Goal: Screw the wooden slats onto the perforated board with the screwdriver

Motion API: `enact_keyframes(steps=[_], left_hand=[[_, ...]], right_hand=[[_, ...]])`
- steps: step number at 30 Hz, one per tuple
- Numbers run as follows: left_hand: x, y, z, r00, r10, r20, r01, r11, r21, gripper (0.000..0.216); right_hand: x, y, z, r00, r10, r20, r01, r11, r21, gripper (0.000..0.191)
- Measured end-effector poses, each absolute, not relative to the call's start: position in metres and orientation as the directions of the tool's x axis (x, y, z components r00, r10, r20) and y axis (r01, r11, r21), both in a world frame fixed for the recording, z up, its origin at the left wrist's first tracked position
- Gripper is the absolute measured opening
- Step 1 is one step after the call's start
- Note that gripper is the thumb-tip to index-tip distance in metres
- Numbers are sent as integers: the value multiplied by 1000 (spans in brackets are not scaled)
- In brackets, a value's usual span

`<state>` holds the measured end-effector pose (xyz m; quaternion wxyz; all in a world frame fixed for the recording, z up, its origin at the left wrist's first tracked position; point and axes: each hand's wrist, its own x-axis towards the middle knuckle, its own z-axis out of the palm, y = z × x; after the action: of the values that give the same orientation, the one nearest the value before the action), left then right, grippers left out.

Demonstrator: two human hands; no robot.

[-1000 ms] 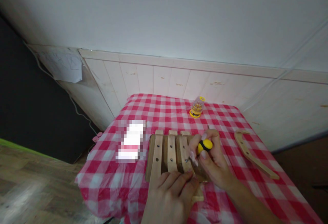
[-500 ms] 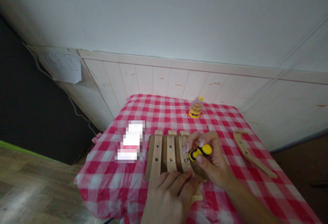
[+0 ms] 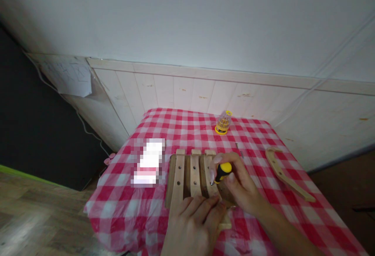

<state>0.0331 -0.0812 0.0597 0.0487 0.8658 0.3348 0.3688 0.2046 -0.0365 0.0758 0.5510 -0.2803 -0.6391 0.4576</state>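
A brown wooden board (image 3: 172, 178) lies on the table with three pale wooden hooks across it. The left hook (image 3: 179, 174) and middle hook (image 3: 195, 174) each show two dark screw heads. My right hand (image 3: 237, 178) is closed around a short yellow-and-black screwdriver (image 3: 223, 171), held tilted. Its tip meets a screw in the right hook (image 3: 215, 189), partly hidden by my fingers. My left hand (image 3: 196, 217) presses over the lower parts of the hooks, its fingers closed on the right hook.
A loose wooden hook (image 3: 288, 181) lies at the right. Behind the board stands a clear bit case (image 3: 223, 123) with a yellow base. Small screws (image 3: 241, 154) lie behind my right hand. A blurred-out flat object (image 3: 149, 161) is left of the board, on a checked tablecloth (image 3: 117, 209).
My right hand has turned the screwdriver, and its handle now stands more upright and a little further left. My left hand stays in place on the hooks.
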Motion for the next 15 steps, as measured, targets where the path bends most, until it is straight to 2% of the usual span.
enact_keyframes(steps=[4, 10, 11, 15], left_hand=[[33, -80, 61, 482, 611, 628, 550, -769, 326, 22], [34, -79, 67, 476, 596, 647, 547, -776, 313, 38], [34, -79, 66, 474, 597, 648, 549, -775, 313, 37], [33, -80, 62, 505, 605, 615, 549, -776, 311, 21]], right_hand=[[204, -36, 83, -235, 798, 556, -165, 531, -831, 16], [201, -37, 80, -176, 845, 505, -251, 458, -853, 13], [200, -37, 80, -162, 859, 487, -271, 436, -858, 14], [199, -37, 80, -177, 902, 393, -375, 308, -875, 41]])
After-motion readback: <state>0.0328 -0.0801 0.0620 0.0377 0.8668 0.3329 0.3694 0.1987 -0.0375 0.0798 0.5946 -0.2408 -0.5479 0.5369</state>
